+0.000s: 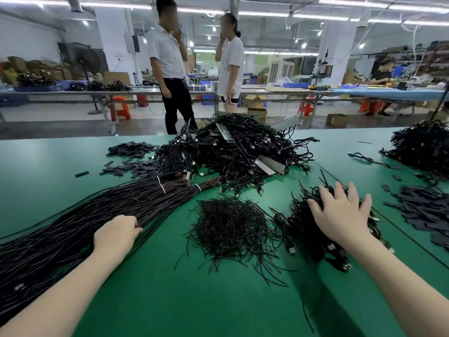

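Note:
A long bundle of black cables point(102, 210), tied with white bands, lies across the left of the green table point(170, 300). My left hand point(116, 233) grips cables at the bundle's near edge, fingers curled into them. A tangled pile of USB cables point(306, 222) sits at the right. My right hand point(340, 212) rests flat on top of that pile with fingers spread. Between the hands lies a heap of short cut wire pieces point(230, 227).
A big mound of black cables with metal strips point(238, 152) fills the table's middle back. Small black sleeves point(131, 161) are scattered at left, more flat pieces point(420, 210) at right, another cable heap point(422, 147) far right. Two persons point(170, 69) stand beyond the table.

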Demonstrator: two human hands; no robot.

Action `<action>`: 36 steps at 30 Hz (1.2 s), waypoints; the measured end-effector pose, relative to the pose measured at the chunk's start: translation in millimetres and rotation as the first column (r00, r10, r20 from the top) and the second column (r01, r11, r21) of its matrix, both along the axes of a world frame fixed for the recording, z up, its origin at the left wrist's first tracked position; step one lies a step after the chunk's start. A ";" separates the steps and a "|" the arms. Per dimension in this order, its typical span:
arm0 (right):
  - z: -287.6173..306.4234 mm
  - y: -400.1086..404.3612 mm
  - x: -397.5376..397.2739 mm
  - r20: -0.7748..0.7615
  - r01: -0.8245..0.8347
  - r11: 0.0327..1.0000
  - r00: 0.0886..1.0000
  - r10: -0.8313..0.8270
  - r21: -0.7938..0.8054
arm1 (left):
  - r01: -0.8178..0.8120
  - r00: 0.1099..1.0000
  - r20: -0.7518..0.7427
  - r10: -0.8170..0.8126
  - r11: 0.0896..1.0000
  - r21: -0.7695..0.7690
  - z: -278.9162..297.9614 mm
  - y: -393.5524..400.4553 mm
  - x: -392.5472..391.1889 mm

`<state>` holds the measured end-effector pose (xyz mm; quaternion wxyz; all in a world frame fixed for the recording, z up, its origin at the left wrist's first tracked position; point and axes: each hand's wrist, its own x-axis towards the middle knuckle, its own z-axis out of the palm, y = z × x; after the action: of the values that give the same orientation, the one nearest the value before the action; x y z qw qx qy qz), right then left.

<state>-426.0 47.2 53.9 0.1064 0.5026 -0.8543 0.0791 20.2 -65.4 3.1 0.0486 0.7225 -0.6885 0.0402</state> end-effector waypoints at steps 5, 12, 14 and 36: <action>-10.0 2.3 5.2 -0.035 -0.036 0.998 0.999 0.038 0.058 | 0.046 0.991 0.123 -0.047 0.999 0.008 5.4 2.7 -0.6; -9.0 8.5 1.4 -0.104 -0.069 0.997 0.992 0.073 0.043 | -0.006 0.992 0.128 0.010 0.999 -0.035 9.6 1.4 3.2; -7.4 9.7 -0.4 -0.072 -0.074 0.996 0.994 0.078 0.055 | -0.091 0.988 -0.134 0.079 0.993 -0.081 16.7 -5.2 12.8; 167.2 -17.7 205.7 0.377 -0.620 0.538 0.385 0.843 -0.570 | 0.159 0.425 -0.474 -0.771 0.579 -0.799 158.7 62.3 -79.9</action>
<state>-220.3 29.5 221.1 -0.1413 0.7490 -0.4912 0.4216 -59.7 -3.2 161.8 0.6041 0.3495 -0.7131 -0.0662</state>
